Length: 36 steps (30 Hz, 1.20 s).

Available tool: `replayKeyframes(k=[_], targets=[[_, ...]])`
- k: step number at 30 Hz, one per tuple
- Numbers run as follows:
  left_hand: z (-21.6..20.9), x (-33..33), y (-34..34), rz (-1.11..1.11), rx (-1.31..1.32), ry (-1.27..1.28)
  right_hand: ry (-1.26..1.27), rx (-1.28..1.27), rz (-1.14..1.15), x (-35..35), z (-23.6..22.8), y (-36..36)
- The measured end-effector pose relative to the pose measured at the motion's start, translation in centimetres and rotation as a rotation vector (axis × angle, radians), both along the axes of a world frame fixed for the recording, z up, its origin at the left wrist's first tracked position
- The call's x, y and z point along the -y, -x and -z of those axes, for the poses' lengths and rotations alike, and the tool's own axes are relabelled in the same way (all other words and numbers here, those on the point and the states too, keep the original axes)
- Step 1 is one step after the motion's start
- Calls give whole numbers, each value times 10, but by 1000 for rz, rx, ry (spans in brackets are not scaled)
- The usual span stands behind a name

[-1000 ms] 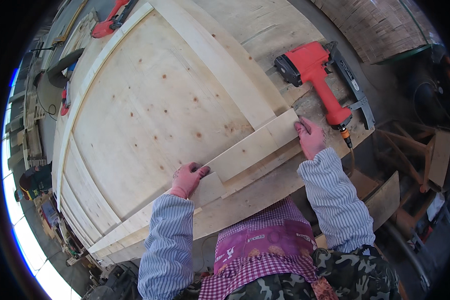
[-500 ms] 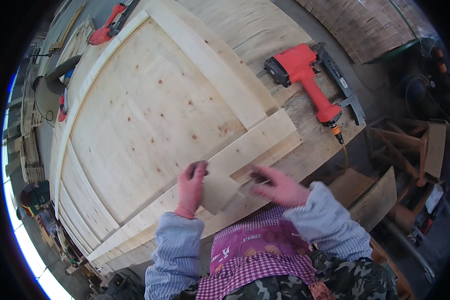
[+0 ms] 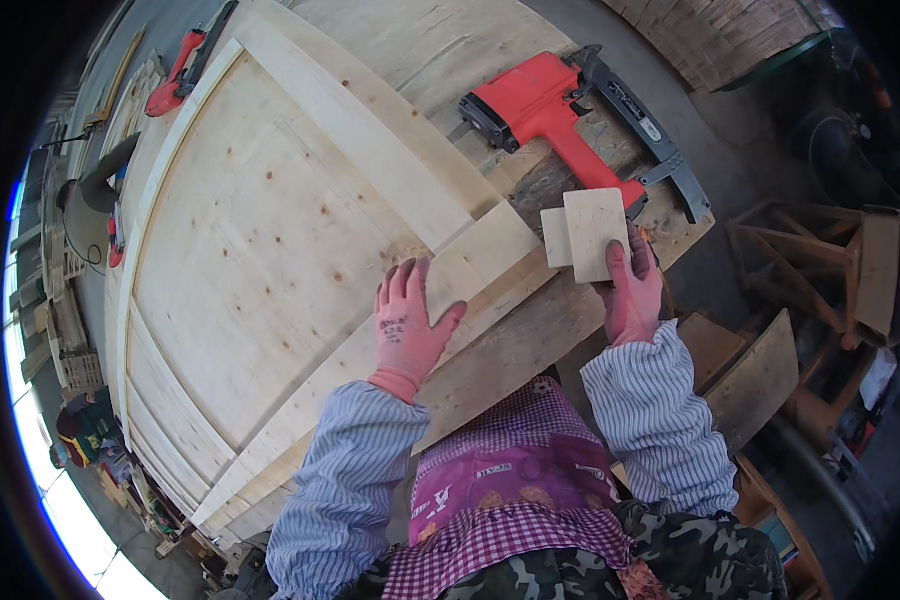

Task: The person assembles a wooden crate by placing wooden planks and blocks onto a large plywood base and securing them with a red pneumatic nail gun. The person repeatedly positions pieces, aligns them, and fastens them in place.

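My left hand (image 3: 410, 325), in a pink glove with dark fingertips, rests flat on the near edge strip of a wooden panel (image 3: 280, 200). Its fingers are stretched out and the thumb is spread. My right hand (image 3: 632, 290), gloved alike, grips small flat wooden pieces (image 3: 597, 235). At least two of them overlap, one sticking out to the left behind the front one. Just beyond them lies a red nail gun (image 3: 550, 105) with a dark magazine; the held pieces and my right hand cover the end of its handle.
Another red nail gun (image 3: 175, 78) lies past the panel's far left edge. At right stand a brown wooden frame (image 3: 800, 260) and leaning boards (image 3: 755, 380). Stacked wood pieces (image 3: 710, 35) sit at the far right. A person (image 3: 90, 200) is partly visible at far left.
Both hands were close together, the left holding a flat piece. Now the left is spread on the panel, and the right has moved right and away with the wooden pieces. The view has shifted.
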<state>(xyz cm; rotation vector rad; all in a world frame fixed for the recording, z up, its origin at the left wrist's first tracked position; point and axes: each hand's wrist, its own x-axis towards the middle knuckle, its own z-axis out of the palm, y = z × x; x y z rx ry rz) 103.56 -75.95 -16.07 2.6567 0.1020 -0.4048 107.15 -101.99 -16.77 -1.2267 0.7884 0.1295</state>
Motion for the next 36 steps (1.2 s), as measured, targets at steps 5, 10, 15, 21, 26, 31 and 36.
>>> replayKeyframes(k=[5, 10, 15, 21, 26, 31, 36], targets=[[37, 31, 0, 26, 197, -202, 95, 118, -31, -4, 34, -16], [51, 35, -5, -97, 133, -191, 200, 201, -163, -6, 46, -21], [51, 22, -4, -41, 208, -164, 174, 232, -209, -4, 44, -20], [45, 15, 4, -68, 163, -172, 116, 230, -270, -15, 56, -32], [47, 16, 5, -91, 219, -116, 208, 145, -413, -22, 63, -43], [48, 19, 5, -139, 198, -79, 232, 61, -514, -32, 60, -51], [48, 15, 6, -177, 175, -42, 223, 62, -515, -40, 60, -46]])
